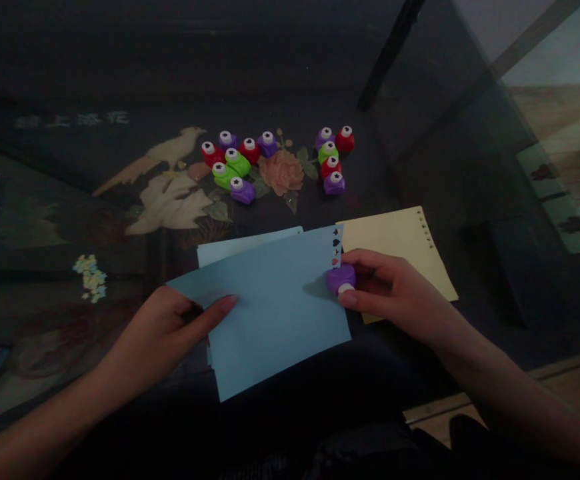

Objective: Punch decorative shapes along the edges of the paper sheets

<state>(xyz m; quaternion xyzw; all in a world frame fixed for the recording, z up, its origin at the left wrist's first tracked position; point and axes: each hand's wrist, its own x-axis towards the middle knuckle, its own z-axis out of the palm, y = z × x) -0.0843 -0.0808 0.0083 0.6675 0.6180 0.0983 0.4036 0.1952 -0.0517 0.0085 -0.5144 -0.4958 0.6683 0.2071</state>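
The left hand (pixel 170 327) is pinching the left edge of a smooth, matte blue paper sheet (pixel 270 307), tilting it over a glossy dark glass table (pixel 420 167). The right hand (pixel 390 290) is gripping a rounded purple plastic craft punch (pixel 341 279), fingers pressed together around it at the sheet's right edge, beside small punched-out shapes (pixel 337 247). A yellow paper sheet (pixel 395 240) is lying underneath.

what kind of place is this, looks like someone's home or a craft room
Probably a home craft spot. A glass-topped table lies over a bird-and-flower picture, with small paper punches clustered on it. The left hand holds a blue sheet while the right hand presses a purple punch on its edge.
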